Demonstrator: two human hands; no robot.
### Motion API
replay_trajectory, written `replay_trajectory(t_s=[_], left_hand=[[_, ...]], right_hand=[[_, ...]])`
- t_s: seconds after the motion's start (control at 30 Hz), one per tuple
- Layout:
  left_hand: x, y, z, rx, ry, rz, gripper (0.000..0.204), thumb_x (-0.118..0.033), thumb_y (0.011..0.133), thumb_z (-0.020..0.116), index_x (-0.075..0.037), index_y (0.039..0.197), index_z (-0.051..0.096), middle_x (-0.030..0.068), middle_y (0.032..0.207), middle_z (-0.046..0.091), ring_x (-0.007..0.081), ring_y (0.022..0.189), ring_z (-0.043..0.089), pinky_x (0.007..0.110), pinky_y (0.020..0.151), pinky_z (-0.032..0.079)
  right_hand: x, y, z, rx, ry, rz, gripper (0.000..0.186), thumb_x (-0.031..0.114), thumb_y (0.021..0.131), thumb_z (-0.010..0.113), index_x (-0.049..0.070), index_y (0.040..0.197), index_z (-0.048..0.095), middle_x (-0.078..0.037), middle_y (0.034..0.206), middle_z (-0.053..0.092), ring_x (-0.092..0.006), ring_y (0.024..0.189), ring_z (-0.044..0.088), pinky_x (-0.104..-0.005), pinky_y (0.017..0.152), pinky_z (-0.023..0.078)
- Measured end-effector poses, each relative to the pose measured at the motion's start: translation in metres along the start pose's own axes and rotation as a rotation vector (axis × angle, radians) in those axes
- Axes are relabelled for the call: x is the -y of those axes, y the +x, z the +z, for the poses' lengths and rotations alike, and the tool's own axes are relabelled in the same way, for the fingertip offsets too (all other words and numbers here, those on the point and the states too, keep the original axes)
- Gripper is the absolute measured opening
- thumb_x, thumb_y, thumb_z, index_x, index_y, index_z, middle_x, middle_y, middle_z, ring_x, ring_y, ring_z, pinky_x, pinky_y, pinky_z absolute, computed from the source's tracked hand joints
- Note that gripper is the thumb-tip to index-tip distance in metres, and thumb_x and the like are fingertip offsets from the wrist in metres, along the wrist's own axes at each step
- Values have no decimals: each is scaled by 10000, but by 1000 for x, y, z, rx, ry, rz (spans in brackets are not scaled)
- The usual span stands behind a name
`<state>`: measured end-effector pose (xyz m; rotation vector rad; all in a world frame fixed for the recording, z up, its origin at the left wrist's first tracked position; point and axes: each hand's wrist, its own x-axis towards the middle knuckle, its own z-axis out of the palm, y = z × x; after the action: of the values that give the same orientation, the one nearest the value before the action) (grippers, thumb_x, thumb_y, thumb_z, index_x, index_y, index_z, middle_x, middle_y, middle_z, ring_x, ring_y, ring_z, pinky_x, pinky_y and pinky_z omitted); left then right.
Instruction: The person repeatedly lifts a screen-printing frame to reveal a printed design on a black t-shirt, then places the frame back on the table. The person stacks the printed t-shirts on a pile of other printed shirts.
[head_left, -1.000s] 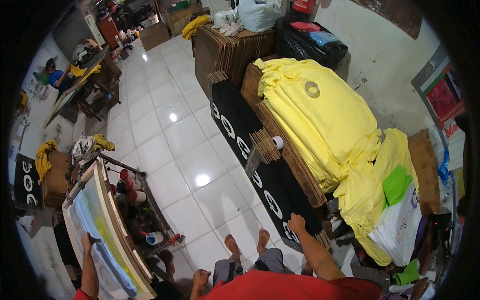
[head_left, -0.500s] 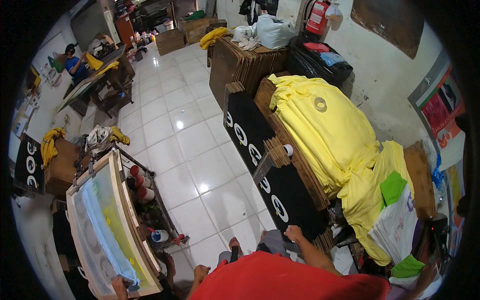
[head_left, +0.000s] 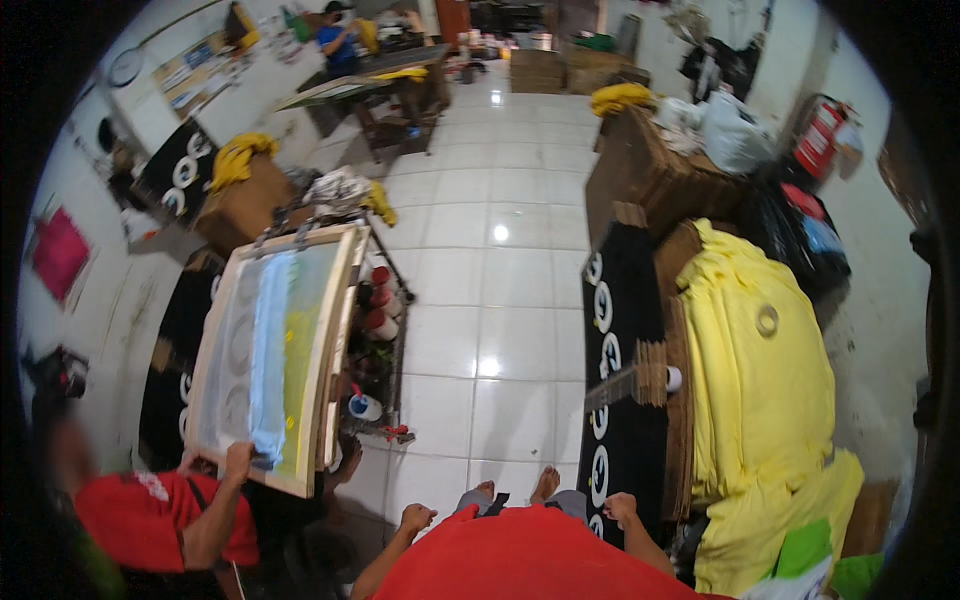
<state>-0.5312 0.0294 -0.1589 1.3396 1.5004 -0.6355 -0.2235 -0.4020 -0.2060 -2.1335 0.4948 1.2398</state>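
Note:
My left hand [head_left: 418, 516] hangs beside my body over the tiled floor, fingers curled, with nothing visible in it. On the other side my right hand [head_left: 621, 508], also curled into a loose fist, is just in front of a row of black printed cloth panels [head_left: 625, 455]. It overlaps their near end in the picture; whether it touches them I cannot tell. White ring shapes run along the black cloth, and a stack of thin boards [head_left: 652, 372] stands out across its middle.
At left, a co-worker in red [head_left: 165, 515] has a hand on a wooden-framed printing screen [head_left: 330, 370] with blue ink. Yellow shirts [head_left: 760, 370] are heaped at right. White floor tiles [head_left: 490, 260] run between. Another person in blue [head_left: 338, 45] stands far back.
My view has swung left, bringing the aisle to the middle and the red-shirted co-worker into sight. Both my hands stay curled at my sides.

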Motion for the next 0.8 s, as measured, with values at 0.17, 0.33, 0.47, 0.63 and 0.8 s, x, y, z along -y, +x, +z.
replay_trajectory(t_s=[0.17,0.33,0.47,0.63,0.8], left_hand=[[-1,-15,29,-36,-229,-77,205,-166,761,714,16,765,619,89,656,621,148,571,568,295,534,473],[12,-37,54,-110,-326,-97,228,-190,758,725,13,769,623,93,656,620,144,559,563,287,508,460],[35,-43,67,-112,-161,-180,239,-208,752,736,12,759,643,94,668,631,149,558,568,291,506,461],[62,-20,69,-85,-1,-170,263,-239,772,713,18,768,657,98,694,647,167,572,585,318,489,442],[39,16,38,-79,-131,-121,265,-251,785,695,10,773,651,100,687,642,175,576,592,317,487,438]], right_hand=[[52,27,-28,56,84,27,51,38,774,561,15,768,607,-85,690,615,-180,591,608,-297,529,495],[89,49,-35,143,-62,-31,59,38,773,560,18,813,599,-91,702,611,-203,624,616,-332,579,514],[97,65,-27,118,94,-43,52,5,770,539,1,783,589,-113,702,601,-201,585,600,-315,508,507],[93,69,-16,116,74,-33,130,62,776,545,-12,708,628,-101,592,580,-166,466,543,-285,393,407],[88,56,3,127,147,62,111,51,793,561,-1,706,607,-104,622,586,-185,484,565,-282,418,447]])
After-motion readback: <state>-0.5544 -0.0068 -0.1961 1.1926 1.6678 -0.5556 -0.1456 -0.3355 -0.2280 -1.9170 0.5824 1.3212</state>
